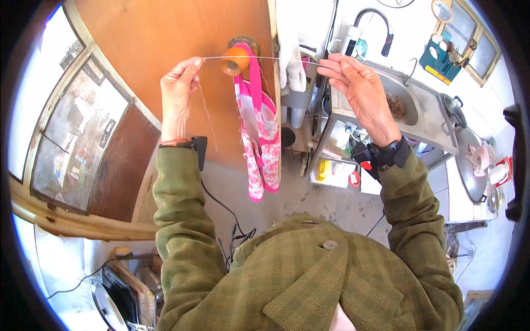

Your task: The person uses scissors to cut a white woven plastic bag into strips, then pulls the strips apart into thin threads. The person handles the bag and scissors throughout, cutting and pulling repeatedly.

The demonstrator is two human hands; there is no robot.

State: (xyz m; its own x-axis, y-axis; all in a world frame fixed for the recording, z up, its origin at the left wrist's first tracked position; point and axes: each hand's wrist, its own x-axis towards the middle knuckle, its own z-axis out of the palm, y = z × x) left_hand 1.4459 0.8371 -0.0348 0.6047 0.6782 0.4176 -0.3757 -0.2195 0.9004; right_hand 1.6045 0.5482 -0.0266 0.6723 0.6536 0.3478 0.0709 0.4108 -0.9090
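A thin pale thread is stretched level between my two hands. My left hand pinches it between thumb and fingertips, and a loose tail of thread hangs below that hand. My right hand holds the other part at thumb and forefinger, the remaining fingers spread. Behind the thread, a round orange door knob sticks out from the wooden door. From the knob hangs a pink and white patterned cloth item by a bright pink strap, with frayed threads along its edges.
White gloves hang beyond the door's edge. At right stands a metal sink on a frame, with a black faucet above. A large wok lies farther right. Black cables trail over the floor near my left arm.
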